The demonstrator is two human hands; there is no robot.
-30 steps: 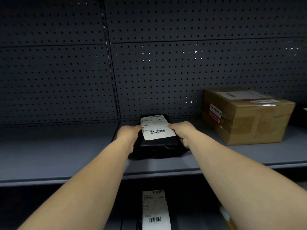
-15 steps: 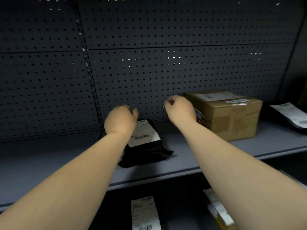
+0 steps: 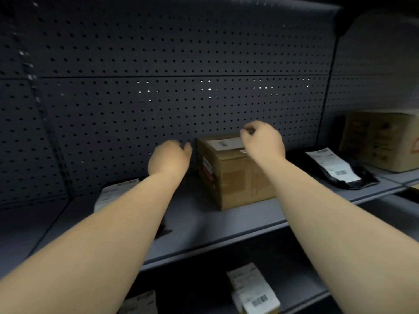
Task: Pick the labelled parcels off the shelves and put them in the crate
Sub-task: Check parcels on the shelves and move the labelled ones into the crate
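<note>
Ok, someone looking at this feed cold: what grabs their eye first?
Two bare arms reaching in, the left hand beside a brown cardboard box mid-shelf and the right hand above its top label. Next, the black bag with a white label lying to the box's right, against the dark pegboard.

This looks like a parcel stockroom or warehouse aisle: grey metal shelving (image 3: pixel 204 225) backed by dark perforated pegboard panels (image 3: pixel 158 114), holding a brown taped cardboard box (image 3: pixel 235 177) at centre and a black plastic mailer bag with a white barcode label (image 3: pixel 335 168) at 3 o'clock.
</note>
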